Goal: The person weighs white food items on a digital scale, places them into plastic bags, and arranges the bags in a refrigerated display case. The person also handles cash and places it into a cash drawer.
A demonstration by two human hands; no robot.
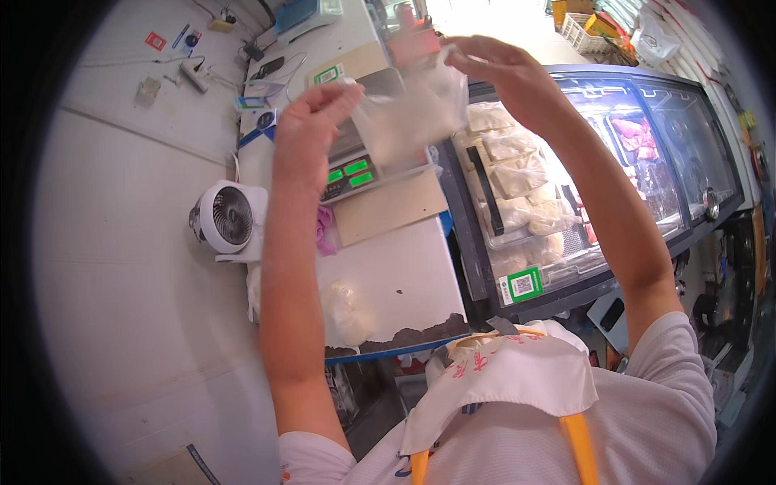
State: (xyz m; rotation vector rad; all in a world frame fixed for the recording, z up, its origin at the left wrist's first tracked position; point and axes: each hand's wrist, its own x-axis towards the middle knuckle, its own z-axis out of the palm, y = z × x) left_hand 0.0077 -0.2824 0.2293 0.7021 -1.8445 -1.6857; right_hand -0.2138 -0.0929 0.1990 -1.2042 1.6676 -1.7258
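Observation:
A clear plastic bag with pale contents [406, 121], blurred, hangs between my hands above a digital scale. My left hand [312, 130] pinches its left upper corner. My right hand [491, 60] grips the top at the right, with the fingers bent over the film. Under and left of the bag, the scale's display panel [351, 174] shows green lit windows. Another clear bag with pale contents [347, 312] lies on the white counter [400, 260], beside my left forearm. The bag I hold hides part of the scale's pan.
To the right stands a glass-topped display cooler [612, 151] with bagged pale blocks [515, 173] and pinkish packs inside. A white fan [227, 218] is at the left by the wall. A cardboard sheet [388, 209] and a purple cloth [325, 230] lie near the scale. A second scale [309, 18] stands farther back.

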